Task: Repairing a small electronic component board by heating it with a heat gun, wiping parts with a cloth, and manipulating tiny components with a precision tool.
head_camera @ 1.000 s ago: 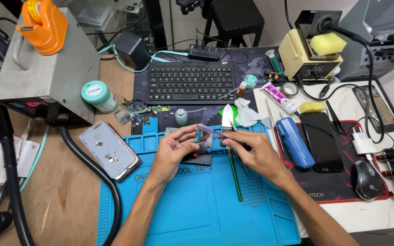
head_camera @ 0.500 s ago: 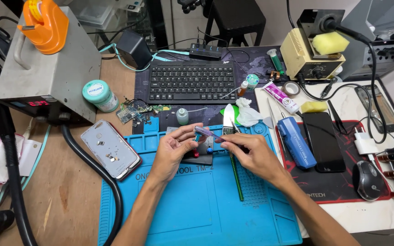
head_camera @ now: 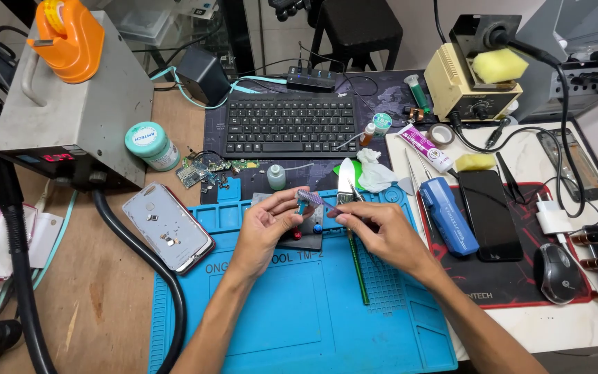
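Note:
My left hand (head_camera: pixel 263 227) pinches a small part (head_camera: pixel 302 206) at its fingertips, above a small black holder (head_camera: pixel 304 237) with a red and a blue knob on the blue work mat (head_camera: pixel 299 318). In my right hand (head_camera: pixel 376 232) is a brush with purple bristles (head_camera: pixel 311 198), and its head rests on that part. A thin green rod (head_camera: pixel 358 271) runs from under my right hand down over the mat; whether the hand holds it is unclear.
An opened phone (head_camera: pixel 167 227) lies left of the mat beside a black hose (head_camera: pixel 143 266). Behind are a keyboard (head_camera: pixel 288 125), a small bottle (head_camera: pixel 276 176) and a grey station box (head_camera: pixel 70 104). On the right lie a blue tool (head_camera: pixel 451 216), a black phone (head_camera: pixel 490 215) and a mouse (head_camera: pixel 556 273).
The brush head has shifted slightly over the part. Both hands stay in nearly the same place above the holder.

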